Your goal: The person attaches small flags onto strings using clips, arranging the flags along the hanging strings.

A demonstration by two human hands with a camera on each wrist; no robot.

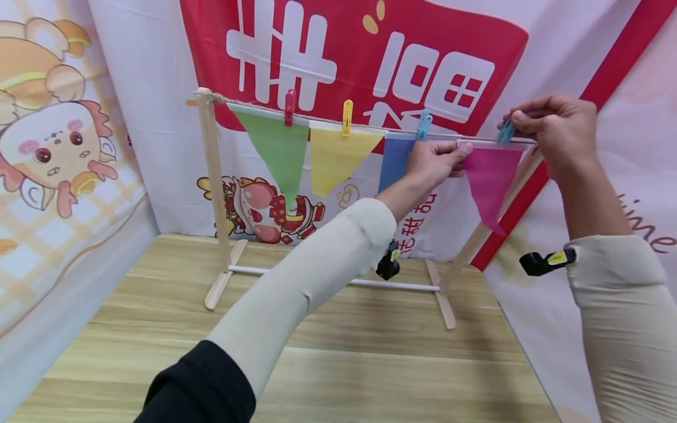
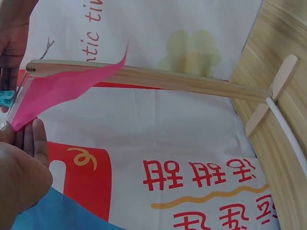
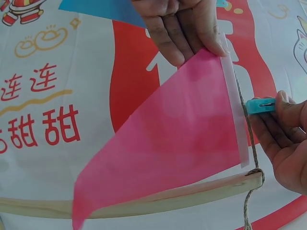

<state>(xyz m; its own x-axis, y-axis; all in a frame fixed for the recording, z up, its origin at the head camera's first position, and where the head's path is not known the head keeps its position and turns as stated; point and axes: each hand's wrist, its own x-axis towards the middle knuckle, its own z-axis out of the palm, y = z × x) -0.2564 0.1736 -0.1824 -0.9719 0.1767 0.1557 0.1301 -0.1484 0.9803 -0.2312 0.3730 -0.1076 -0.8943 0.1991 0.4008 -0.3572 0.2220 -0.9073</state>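
Note:
A pink triangular flag [image 1: 493, 179] hangs by the right end of a string strung between two wooden posts. My left hand [image 1: 435, 161] pinches the flag's upper left corner between thumb and fingers. In my right hand [image 1: 563, 132] is a light blue clothespin [image 1: 506, 131], pinched between thumb and fingers at the string. The right wrist view shows the clothespin [image 3: 260, 105] against the string, beside the flag's white top strip [image 3: 236, 112]; whether it bites the flag cannot be told. A blue flag [image 1: 392, 161], partly behind my left hand, hangs under another blue clothespin [image 1: 424, 123].
A green flag [image 1: 280, 147] under a red clothespin [image 1: 289, 107] and a yellow flag [image 1: 341, 155] under a yellow clothespin [image 1: 347, 117] hang further left. The stand's left post [image 1: 213, 176] and white bottom rod [image 1: 391, 285] stand on a wooden table [image 1: 338, 376]. Printed cloth [image 1: 153, 147] surrounds it.

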